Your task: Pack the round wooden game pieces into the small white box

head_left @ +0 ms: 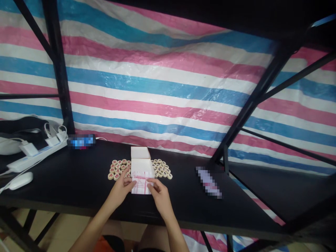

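A folded white paper game board (140,185) with red lines is held flat in front of me at the table's near side. My left hand (123,185) pinches its left edge between thumb and fingers. On the opposite edge, my right hand (159,191) has its thumb and fingertips closed on the paper. Just behind the paper stands an open white box (141,164), its lid flap tipped back. Red-marked Chinese chess pieces (113,167) lie in rows left of the box, partly behind my left hand. Dark-marked pieces (164,169) are lined up on the right.
On the left lie a white power strip (39,154) with plugged chargers and a white mouse-shaped object (21,181). A blurred-out phone-like object (82,141) is at the back. Another blurred item (208,182) lies right. Black metal posts (58,66) and a striped tarp (157,80) enclose the black table (78,182).
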A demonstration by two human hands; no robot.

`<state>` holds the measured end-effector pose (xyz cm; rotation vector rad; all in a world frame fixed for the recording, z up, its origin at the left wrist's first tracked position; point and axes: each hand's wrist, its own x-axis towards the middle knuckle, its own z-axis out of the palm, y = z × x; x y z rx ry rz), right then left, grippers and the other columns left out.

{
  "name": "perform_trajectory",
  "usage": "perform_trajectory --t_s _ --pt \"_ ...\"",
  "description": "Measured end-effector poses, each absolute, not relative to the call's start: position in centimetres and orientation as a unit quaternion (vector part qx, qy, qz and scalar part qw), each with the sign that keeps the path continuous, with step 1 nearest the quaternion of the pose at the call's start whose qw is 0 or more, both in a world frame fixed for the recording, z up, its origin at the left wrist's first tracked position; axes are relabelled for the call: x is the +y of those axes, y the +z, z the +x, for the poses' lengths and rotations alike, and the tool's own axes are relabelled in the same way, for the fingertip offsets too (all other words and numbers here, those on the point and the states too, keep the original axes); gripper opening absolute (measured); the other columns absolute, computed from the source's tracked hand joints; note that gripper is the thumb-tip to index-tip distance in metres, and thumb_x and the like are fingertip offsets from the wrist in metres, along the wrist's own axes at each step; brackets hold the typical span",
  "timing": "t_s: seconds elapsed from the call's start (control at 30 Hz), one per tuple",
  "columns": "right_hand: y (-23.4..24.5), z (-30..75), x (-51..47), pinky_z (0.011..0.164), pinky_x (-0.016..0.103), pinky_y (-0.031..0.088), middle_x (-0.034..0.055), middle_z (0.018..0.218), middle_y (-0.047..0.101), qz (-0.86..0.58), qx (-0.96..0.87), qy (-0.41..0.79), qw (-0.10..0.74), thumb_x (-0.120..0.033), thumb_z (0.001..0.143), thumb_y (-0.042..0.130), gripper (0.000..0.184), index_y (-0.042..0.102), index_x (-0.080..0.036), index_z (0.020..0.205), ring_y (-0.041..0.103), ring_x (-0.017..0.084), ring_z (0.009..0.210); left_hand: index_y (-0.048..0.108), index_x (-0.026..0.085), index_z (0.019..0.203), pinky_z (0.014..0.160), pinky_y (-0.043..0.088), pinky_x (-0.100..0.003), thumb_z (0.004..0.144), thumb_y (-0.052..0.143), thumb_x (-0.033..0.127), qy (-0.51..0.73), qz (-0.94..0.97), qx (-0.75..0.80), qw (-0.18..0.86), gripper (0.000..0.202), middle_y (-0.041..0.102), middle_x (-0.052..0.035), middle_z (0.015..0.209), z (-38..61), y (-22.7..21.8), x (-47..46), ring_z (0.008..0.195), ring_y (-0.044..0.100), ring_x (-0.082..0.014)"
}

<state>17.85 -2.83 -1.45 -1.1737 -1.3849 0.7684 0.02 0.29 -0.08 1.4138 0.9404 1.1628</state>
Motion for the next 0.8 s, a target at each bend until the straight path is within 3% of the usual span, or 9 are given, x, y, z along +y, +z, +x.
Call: perform_trajectory --t_s 0.13,0.2,0.3,0.5,0.63,0.7,0.8 --pt "-1.6 17.9 -2.8 0.050 0.021 0.031 -0.0051 0.056 0.043 -0.498 -0.576 0.334 0.555 -0.032 0.079 0.059 0.021 0.066 -0.016 0.091 0.037 0.010 0.052 0.061 0.011 0.111 0.060 0.042 -0.026 0.076 0.062 0.043 0.437 0.633 0.368 0.523 0.047 0.057 0.0027 0.061 0.1 0.1 0.2 0.058 0.052 -0.0143" --pt "-1.6 17.8 -2.8 0.050 0.020 0.031 -0.0055 0.057 0.041 -0.497 -0.574 0.338 0.557 -0.032 0.079 0.059 0.021 0.065 -0.016 0.092 0.037 0.010 0.053 0.067 0.013 0.100 0.070 0.045 -0.028 0.079 0.060 0.041 0.416 0.656 0.330 0.536 0.036 0.066 -0.0028 0.073 0.1 0.3 0.0 0.069 0.058 -0.0179" --pt "-1.6 17.8 -2.8 0.052 0.021 0.032 -0.0050 0.059 0.043 -0.496 -0.572 0.347 0.554 -0.031 0.078 0.059 0.022 0.063 -0.017 0.094 0.038 0.010 0.054 0.069 0.016 0.098 0.078 0.046 -0.030 0.082 0.058 0.039 0.411 0.668 0.310 0.537 0.031 0.070 -0.0056 0.088 0.1 0.6 -0.2 0.080 0.060 -0.0211" --pt "-1.6 17.7 -2.7 0.059 0.023 0.040 0.0002 0.074 0.056 -0.491 -0.567 0.343 0.565 -0.029 0.077 0.060 0.026 0.060 -0.018 0.100 0.050 0.014 0.065 0.068 0.015 0.099 0.072 0.046 -0.028 0.083 0.057 0.040 0.408 0.676 0.321 0.523 0.031 0.071 -0.0052 0.086 0.0 0.6 -0.3 0.079 0.061 -0.0210" --pt "-1.3 17.8 -2.7 0.057 0.022 0.039 -0.0026 0.068 0.049 -0.510 -0.549 0.286 0.597 -0.030 0.075 0.063 0.017 0.060 -0.018 0.086 0.046 0.013 0.062 0.068 0.014 0.095 0.063 0.046 -0.026 0.082 0.057 0.043 0.418 0.668 0.347 0.509 0.034 0.068 -0.0035 0.076 -0.1 0.5 -0.2 0.069 0.058 -0.0183" --pt "-1.1 17.7 -2.9 0.054 0.021 0.037 -0.0047 0.061 0.046 -0.503 -0.570 0.302 0.575 -0.031 0.077 0.061 0.014 0.059 -0.018 0.077 0.043 0.011 0.056 0.068 0.014 0.096 0.060 0.046 -0.026 0.082 0.056 0.044 0.431 0.660 0.358 0.500 0.035 0.066 -0.0030 0.073 0.0 0.4 -0.1 0.064 0.057 -0.0172" --pt "-0.5 17.3 -3.4 0.057 0.022 0.040 -0.0020 0.065 0.056 -0.468 -0.627 0.354 0.513 -0.032 0.081 0.059 0.015 0.062 -0.017 0.082 0.051 0.013 0.060 0.067 0.014 0.099 0.062 0.047 -0.027 0.083 0.055 0.043 0.435 0.664 0.357 0.492 0.035 0.066 -0.0044 0.077 0.1 0.4 -0.2 0.068 0.058 -0.0179"
